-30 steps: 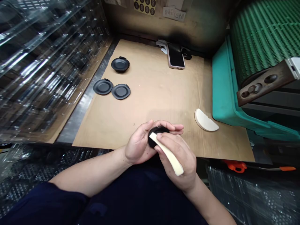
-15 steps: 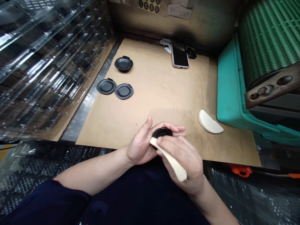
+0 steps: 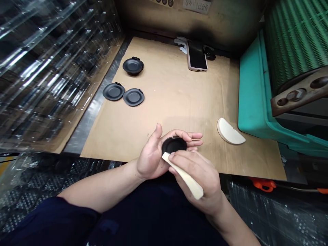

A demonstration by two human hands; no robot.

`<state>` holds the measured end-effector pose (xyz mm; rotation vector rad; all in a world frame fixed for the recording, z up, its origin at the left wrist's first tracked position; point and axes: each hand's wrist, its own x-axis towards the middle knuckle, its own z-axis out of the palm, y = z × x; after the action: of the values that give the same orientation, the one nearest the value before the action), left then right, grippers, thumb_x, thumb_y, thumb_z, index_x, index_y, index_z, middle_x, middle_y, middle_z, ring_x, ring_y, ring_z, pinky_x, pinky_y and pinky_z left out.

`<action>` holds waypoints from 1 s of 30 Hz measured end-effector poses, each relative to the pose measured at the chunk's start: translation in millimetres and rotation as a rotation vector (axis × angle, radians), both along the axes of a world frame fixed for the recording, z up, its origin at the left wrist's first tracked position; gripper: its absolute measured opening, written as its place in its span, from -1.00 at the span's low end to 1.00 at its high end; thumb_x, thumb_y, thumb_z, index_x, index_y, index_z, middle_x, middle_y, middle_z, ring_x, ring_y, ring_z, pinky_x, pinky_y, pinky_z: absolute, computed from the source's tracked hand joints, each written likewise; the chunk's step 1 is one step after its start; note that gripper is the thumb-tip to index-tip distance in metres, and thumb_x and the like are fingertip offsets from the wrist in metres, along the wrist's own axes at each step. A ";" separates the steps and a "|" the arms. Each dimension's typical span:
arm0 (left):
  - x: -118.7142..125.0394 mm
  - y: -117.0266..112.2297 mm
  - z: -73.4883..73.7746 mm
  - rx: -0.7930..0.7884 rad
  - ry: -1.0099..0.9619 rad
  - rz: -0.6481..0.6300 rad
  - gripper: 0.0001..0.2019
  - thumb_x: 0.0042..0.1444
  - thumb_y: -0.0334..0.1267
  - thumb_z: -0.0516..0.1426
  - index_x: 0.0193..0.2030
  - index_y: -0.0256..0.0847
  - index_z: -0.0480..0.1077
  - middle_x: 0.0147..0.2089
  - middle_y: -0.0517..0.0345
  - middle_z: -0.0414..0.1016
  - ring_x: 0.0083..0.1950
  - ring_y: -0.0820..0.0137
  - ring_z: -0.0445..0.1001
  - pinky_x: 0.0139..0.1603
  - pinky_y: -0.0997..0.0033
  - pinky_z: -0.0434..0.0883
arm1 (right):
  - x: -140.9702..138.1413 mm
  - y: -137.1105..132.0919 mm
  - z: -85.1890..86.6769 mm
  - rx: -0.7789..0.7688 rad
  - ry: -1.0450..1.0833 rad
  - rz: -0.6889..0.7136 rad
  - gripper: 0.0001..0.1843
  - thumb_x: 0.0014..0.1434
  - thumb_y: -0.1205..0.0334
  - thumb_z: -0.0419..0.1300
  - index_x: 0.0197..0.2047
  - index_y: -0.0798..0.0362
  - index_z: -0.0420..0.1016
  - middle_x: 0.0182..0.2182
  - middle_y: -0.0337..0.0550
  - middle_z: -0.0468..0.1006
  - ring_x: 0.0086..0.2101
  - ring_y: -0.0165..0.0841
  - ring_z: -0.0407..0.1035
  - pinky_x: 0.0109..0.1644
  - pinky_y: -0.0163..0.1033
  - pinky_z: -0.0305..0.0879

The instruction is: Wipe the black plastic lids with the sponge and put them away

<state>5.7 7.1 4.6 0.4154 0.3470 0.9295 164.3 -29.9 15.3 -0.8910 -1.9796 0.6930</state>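
Observation:
In my left hand point(image 3: 153, 157) lies a small round black dish-like part point(image 3: 174, 144), cradled by the palm and fingers near the table's front edge. My right hand point(image 3: 200, 171) is closed around a cream-coloured sponge pad point(image 3: 184, 176), its narrow end touching or very close to the near rim of the black part. The fingers of my right hand hide some of the pad and the part's lower side. A second cream half-round sponge pad point(image 3: 230, 131) rests on the cardboard to the right.
Black dish-like parts point(image 3: 133, 97) sit at the left of the cardboard sheet point(image 3: 164, 112). A phone point(image 3: 197, 56) lies at the back. A teal bin point(image 3: 252, 89) and a green ridged machine part point(image 3: 297, 37) stand at right; clear plastic trays point(image 3: 51, 75) are stacked at left.
The black part shows more of its face now, as the right hand and sponge pad have shifted slightly down and left. The view has tilted a little.

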 end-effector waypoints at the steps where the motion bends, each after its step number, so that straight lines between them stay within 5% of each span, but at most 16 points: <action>1: 0.1 -0.2 -0.2 0.014 0.005 -0.004 -0.23 0.39 0.26 -0.31 -0.08 -0.32 0.52 0.31 -0.26 0.42 0.39 -0.03 0.35 0.47 -0.10 0.12 | -1.7 1.6 -2.5 0.039 0.000 -0.013 -0.50 0.25 0.51 0.18 0.23 0.05 0.45 0.03 -0.02 0.62 0.00 -0.21 0.53 0.08 -0.04 0.54; 5: -0.3 -1.1 -2.5 0.023 -0.006 -0.016 -0.25 0.38 0.26 -0.30 -0.04 -0.30 0.49 0.29 -0.26 0.44 0.41 -0.04 0.32 0.48 -0.12 0.08 | -5.6 5.8 -4.7 0.155 0.031 -0.095 -0.47 0.23 0.54 0.18 0.25 0.12 0.44 0.08 0.04 0.59 0.06 -0.17 0.50 0.13 0.01 0.51; 10: -1.2 -1.2 -3.9 0.001 -0.027 -0.018 -0.22 0.36 0.30 -0.30 -0.06 -0.31 0.50 0.32 -0.28 0.40 0.40 -0.06 0.33 0.48 -0.13 0.09 | -3.9 5.2 1.7 0.008 -0.029 0.043 -0.50 0.21 0.58 0.20 0.20 0.13 0.47 0.02 -0.02 0.62 0.01 -0.23 0.53 0.10 -0.08 0.51; 14: -1.0 0.1 -3.4 0.003 -0.027 -0.021 -0.27 0.37 0.29 -0.25 -0.06 -0.30 0.49 0.29 -0.26 0.43 0.41 -0.07 0.32 0.48 -0.13 0.10 | -4.1 5.8 1.1 0.111 0.020 -0.083 -0.47 0.19 0.59 0.23 0.22 0.14 0.46 0.05 0.02 0.59 0.05 -0.20 0.50 0.14 -0.05 0.49; 19: -1.5 0.2 -4.6 -0.010 -0.030 -0.008 -0.23 0.36 0.30 -0.28 -0.07 -0.32 0.50 0.31 -0.29 0.41 0.39 -0.05 0.35 0.47 -0.11 0.12 | -3.5 5.9 6.2 -0.057 -0.060 0.077 -0.56 0.24 0.55 0.21 0.17 0.11 0.48 -0.05 -0.05 0.62 -0.05 -0.28 0.53 0.03 -0.11 0.53; 23: 0.7 -2.0 -4.8 0.042 0.001 0.009 -0.26 0.37 0.30 -0.26 -0.06 -0.30 0.49 0.29 -0.26 0.43 0.41 -0.05 0.32 0.47 -0.12 0.13 | -12.7 3.9 4.8 0.089 -0.008 -0.092 -0.54 0.25 0.53 0.22 0.19 0.06 0.46 0.01 -0.03 0.61 0.03 -0.23 0.52 0.11 -0.06 0.54; 30: 3.6 -5.1 -8.1 0.048 0.068 0.223 -0.67 0.45 -0.13 -0.06 -0.03 -0.23 0.47 0.36 -0.13 0.38 0.52 0.11 0.16 0.53 -0.01 0.04 | -13.2 -7.8 -10.6 0.085 -0.035 -0.158 -0.52 0.16 0.60 0.26 0.14 0.19 0.45 -0.07 0.08 0.59 -0.06 -0.23 0.54 -0.02 -0.12 0.59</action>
<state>9.3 2.0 -3.5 0.4595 0.4403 1.1449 151.2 -37.7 4.7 -1.0017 -1.9296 0.5029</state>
